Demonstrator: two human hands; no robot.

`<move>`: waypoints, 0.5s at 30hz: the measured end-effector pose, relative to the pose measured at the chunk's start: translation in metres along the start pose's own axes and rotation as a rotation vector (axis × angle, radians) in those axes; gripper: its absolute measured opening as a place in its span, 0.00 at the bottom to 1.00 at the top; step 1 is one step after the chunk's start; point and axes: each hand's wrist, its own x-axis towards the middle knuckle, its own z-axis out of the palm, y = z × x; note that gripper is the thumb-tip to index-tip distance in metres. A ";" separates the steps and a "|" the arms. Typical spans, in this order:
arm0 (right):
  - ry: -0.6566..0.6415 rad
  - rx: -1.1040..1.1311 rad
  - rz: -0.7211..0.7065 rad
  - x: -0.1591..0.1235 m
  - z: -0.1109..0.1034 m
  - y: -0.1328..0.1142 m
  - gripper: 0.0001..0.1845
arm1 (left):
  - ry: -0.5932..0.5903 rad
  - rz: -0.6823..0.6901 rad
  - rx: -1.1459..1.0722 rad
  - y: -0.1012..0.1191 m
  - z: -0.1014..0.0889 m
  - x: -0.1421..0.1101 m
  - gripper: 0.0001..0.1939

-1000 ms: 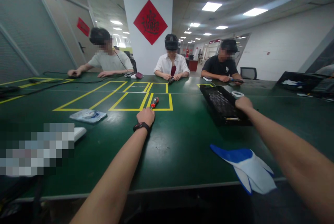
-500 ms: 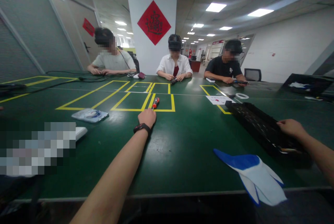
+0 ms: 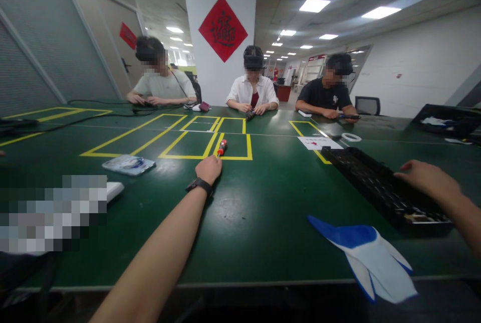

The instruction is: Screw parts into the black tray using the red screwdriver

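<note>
My left hand (image 3: 209, 168) rests on the green table (image 3: 263, 212), fingers curled closed round the near end of a red-handled screwdriver (image 3: 222, 148). The screwdriver points away from me onto a yellow tape line. My right hand (image 3: 428, 180) lies at the right edge of a long black tray (image 3: 372, 182), which has a grid-like top. Its fingers are stretched out to the left, touching or just above the tray. The tray lies at a slant on the right side of the table.
A blue-and-white glove (image 3: 361, 253) lies at the near table edge. A white paper (image 3: 319, 142) and a tape roll (image 3: 351, 137) lie beyond the tray. A plastic bag (image 3: 128, 165) lies on the left. Three people sit across the table, and yellow tape rectangles (image 3: 188, 145) mark its middle.
My right hand drew the black tray from the table's middle to the right and nearer me, then loosened its grip. My left hand stayed by the screwdriver.
</note>
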 end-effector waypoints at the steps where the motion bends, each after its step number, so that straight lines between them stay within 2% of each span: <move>1: -0.148 0.017 -0.016 -0.011 -0.007 -0.004 0.18 | -0.007 0.009 -0.001 0.000 0.000 0.000 0.23; 3: -0.379 0.040 -0.125 -0.034 -0.015 -0.011 0.11 | -0.012 0.015 -0.001 0.000 -0.002 -0.001 0.23; 6: -0.514 0.078 -0.211 -0.064 -0.013 -0.018 0.08 | -0.008 0.003 0.007 0.002 -0.004 -0.004 0.23; 9: -0.564 0.149 -0.212 -0.076 -0.006 -0.017 0.09 | -0.011 0.006 0.021 0.003 -0.005 -0.006 0.23; 15: -0.525 0.129 -0.192 -0.068 0.006 -0.004 0.13 | -0.015 0.015 0.038 0.002 -0.003 -0.005 0.23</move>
